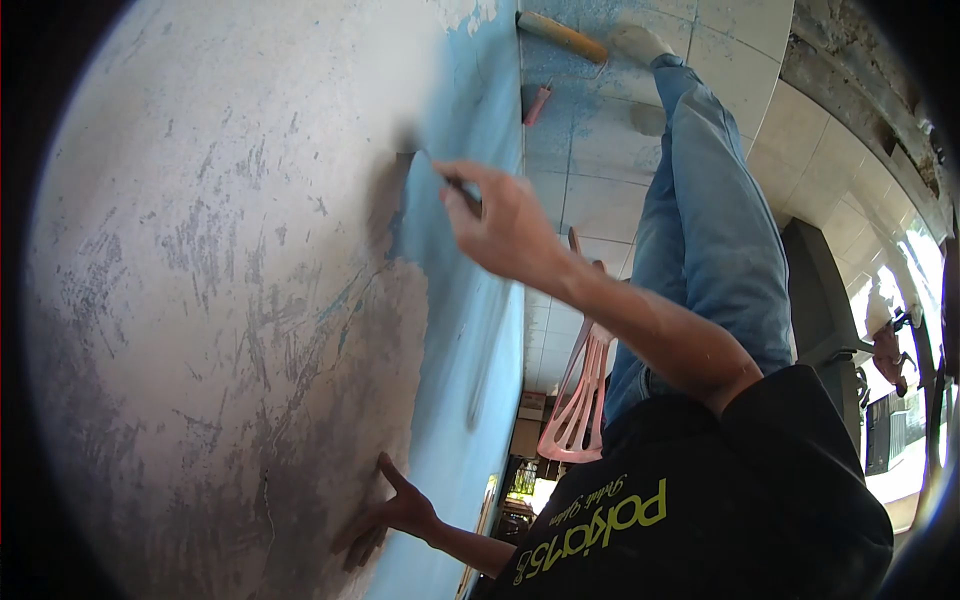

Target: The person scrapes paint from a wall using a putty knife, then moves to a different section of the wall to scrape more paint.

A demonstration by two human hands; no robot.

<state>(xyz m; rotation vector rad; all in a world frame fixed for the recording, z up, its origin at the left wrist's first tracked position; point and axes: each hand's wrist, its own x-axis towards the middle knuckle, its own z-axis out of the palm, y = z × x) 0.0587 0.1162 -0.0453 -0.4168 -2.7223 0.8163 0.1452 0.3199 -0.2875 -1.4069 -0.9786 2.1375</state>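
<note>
My right hand (510,225) is closed around the dark handle of a scraper (462,188), probably a putty knife. Its blade is blurred and lies against the wall at the border of bare plaster and blue paint. Lower in the view, my left hand (395,512) presses on the scraped wall with fingers spread, holding nothing. The wall (200,330) shows whitish and grey patches, scratch marks and a thin crack. A strip of light blue paint (455,340) runs along its side nearest the floor.
A paint roller (565,37) with a pink handle lies on the tiled floor (600,205) beside my foot. Blue flakes dust the tiles there. A pink plastic chair (575,440) stands near my legs. A dark grey piece of furniture (820,285) is on the right.
</note>
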